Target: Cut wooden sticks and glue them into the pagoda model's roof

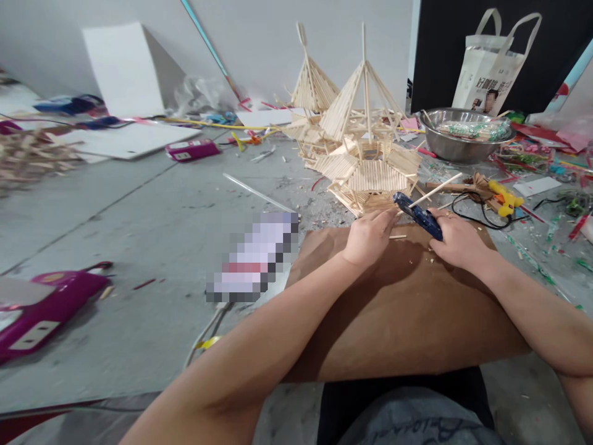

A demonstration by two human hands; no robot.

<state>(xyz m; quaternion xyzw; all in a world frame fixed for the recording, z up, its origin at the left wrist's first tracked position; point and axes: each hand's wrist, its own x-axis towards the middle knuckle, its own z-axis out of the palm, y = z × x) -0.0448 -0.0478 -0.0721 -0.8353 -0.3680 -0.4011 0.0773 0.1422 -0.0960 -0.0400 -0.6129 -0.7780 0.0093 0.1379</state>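
Observation:
My left hand (373, 235) is closed around one end of a thin wooden stick (436, 189), which slants up to the right. My right hand (456, 238) grips a dark blue cutter (419, 216). Its head lies against the stick, close to my left fingers; whether its jaws touch is too small to tell. Beneath both hands lies a brown board (398, 315), with a short stick piece (397, 237) and small chips on it. Just beyond stands a model building (377, 176) made of wooden sticks, with two pointed roofs.
A blurred-out phone-like device (254, 259) lies left of the board. Purple power strips (60, 303) are on the grey surface. At the right are a yellow glue gun (506, 199), a steel bowl (456, 145) and a white bag (482, 74). Loose sticks (32, 145) pile up far left.

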